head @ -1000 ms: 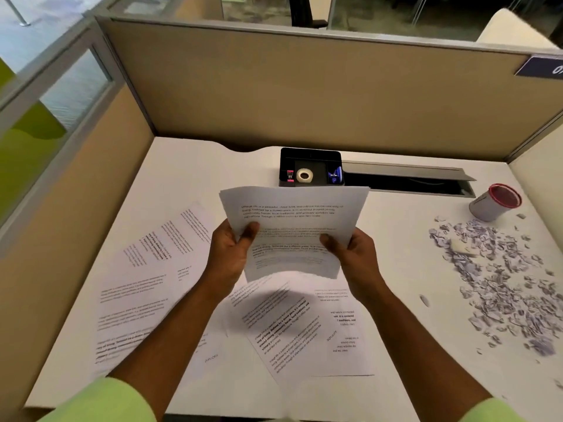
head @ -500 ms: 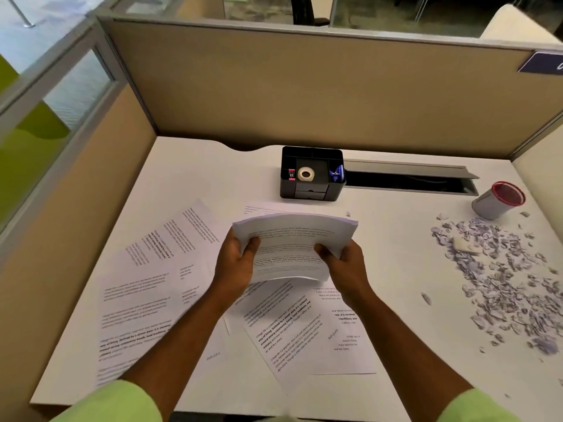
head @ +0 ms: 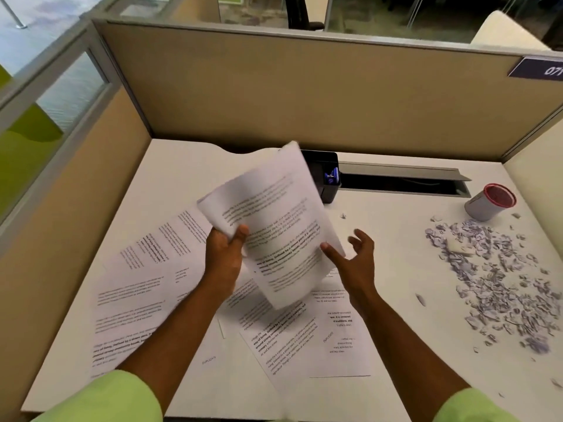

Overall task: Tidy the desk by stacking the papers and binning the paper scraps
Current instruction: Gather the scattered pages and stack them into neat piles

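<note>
**Left hand holds the gathered sheets aloft; right hand spread beside them**

The left hand (head: 224,254) grips a small sheaf of printed papers (head: 274,220) at its lower left corner, thumb on top and fingers underneath. The sheaf is lifted off the desk (head: 189,166) and tilted, its far corner pointing up and away from the person, and it is blurred. The right hand (head: 353,263) is just beside the sheaf's right edge with fingers spread and loosely bent, grasping nothing; its thumb tip lies at or against the paper edge, and I cannot tell whether it touches.

Below and between both forearms, more loose sheets (head: 292,336) lie overlapping at angles on the desk. Further sheets (head: 137,284) are spread out to the left of the left hand.

Well to the right of the right hand lies a wide scatter of paper scraps (head: 499,281). Beyond the scraps, a small grey bin (head: 489,202) with a red rim lies tipped on its side. Behind the raised sheaf, a black desk organiser (head: 327,175) is partly hidden.
</note>
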{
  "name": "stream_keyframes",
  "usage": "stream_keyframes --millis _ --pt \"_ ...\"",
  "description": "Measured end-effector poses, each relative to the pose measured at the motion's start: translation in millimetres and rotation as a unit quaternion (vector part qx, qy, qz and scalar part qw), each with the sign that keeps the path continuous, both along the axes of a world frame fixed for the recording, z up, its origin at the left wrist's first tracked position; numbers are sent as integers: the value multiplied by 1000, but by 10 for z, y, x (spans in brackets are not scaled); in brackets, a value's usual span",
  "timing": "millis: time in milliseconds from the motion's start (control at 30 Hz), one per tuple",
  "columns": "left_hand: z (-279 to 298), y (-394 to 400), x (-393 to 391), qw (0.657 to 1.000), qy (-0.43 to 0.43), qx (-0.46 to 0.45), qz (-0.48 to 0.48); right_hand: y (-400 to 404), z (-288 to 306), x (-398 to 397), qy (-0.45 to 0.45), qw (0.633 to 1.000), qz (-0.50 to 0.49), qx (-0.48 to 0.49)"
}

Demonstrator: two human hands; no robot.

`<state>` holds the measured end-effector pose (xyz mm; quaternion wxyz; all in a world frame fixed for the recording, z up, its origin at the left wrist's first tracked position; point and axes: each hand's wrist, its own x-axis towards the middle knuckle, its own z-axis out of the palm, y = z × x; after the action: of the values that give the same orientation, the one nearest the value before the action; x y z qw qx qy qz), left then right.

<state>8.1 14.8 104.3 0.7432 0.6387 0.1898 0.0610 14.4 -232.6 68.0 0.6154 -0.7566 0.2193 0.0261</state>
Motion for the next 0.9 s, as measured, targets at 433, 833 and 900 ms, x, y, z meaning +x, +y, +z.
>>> stream_keyframes --millis 433,833,900 --pt "188 121 -106 940 22 -331 -75 13 142 26 71 919 14 387" --pt "415 576 103 978 90 113 -153 -190 389 270 -19 986 135 96" --pt "299 449 66 985 68 141 -71 -91 356 230 -63 992 78 70"
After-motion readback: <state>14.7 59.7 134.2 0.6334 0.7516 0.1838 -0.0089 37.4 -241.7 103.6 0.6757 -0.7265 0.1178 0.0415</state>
